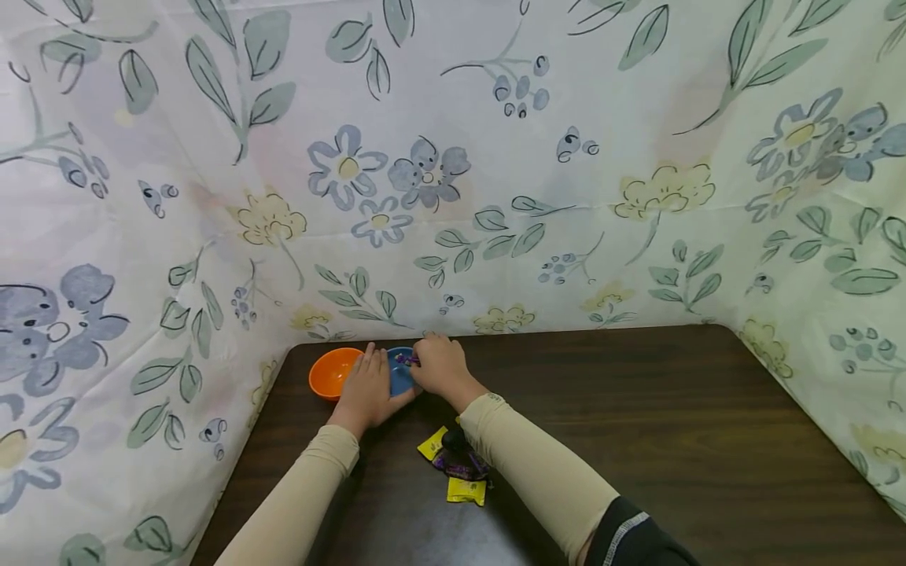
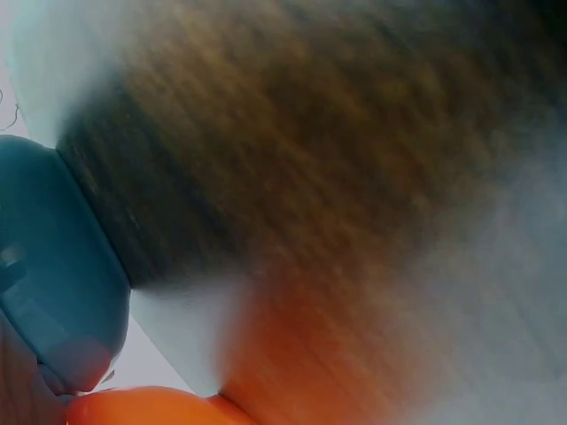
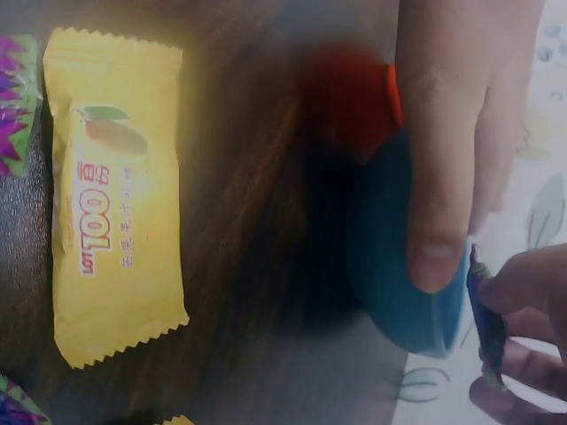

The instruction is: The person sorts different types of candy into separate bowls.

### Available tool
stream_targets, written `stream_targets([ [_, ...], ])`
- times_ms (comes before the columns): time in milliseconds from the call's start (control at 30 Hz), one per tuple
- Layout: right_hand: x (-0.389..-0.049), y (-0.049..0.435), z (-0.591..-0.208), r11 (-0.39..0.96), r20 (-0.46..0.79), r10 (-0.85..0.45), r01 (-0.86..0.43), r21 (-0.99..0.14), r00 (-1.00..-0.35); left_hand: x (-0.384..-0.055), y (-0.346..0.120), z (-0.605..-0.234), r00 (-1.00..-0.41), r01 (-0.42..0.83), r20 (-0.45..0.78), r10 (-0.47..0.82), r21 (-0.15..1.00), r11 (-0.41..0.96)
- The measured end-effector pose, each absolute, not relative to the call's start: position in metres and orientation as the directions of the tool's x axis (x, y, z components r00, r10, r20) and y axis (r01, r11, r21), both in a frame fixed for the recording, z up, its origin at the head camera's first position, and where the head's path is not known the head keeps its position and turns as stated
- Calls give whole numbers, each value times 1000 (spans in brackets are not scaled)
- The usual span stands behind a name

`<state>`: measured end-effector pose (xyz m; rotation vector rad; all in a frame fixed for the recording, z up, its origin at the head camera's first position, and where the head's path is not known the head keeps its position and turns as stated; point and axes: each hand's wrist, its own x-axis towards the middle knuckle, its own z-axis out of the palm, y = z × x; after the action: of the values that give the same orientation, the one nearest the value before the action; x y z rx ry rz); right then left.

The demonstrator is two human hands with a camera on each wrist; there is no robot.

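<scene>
A blue bowl (image 1: 401, 380) and an orange bowl (image 1: 331, 376) stand side by side near the table's back left corner. My left hand (image 1: 368, 385) lies against the blue bowl with straight fingers between the two bowls. Its thumb stretches along the near side of the blue bowl, touching the wall in the right wrist view. Over the blue bowl, my right hand (image 1: 442, 367) pinches a purple wrapped candy (image 3: 487, 323) between thumb and fingers. The left wrist view catches the blue bowl (image 2: 62, 257) and the orange rim (image 2: 159, 407); most of that view is blurred.
Nearer me on the dark wooden table (image 1: 637, 424) lies a small pile: yellow candy packets (image 1: 465, 491), purple-wrapped candies (image 1: 460, 469) and a dark round piece (image 1: 453, 440). My right forearm partly covers it. A floral cloth (image 1: 495, 236) hangs behind the table and at both sides.
</scene>
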<state>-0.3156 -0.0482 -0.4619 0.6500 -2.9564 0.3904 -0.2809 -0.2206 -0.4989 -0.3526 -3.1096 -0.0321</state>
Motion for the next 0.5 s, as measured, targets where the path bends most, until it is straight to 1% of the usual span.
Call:
stream_targets([
  [133, -316, -47, -462, 871, 129, -412, -432, -234, -902, -281, -220, -498, -973, 229, 13, 229, 11, 973],
  [267, -314, -41, -462, 858, 129, -420, -439, -266, -898, -281, -220, -500, -974, 224, 15, 224, 10, 975],
  [500, -310, -25, -459, 830, 187, -426, -464, -309, -885, -279, -219, -500, -977, 212, 17, 212, 17, 977],
])
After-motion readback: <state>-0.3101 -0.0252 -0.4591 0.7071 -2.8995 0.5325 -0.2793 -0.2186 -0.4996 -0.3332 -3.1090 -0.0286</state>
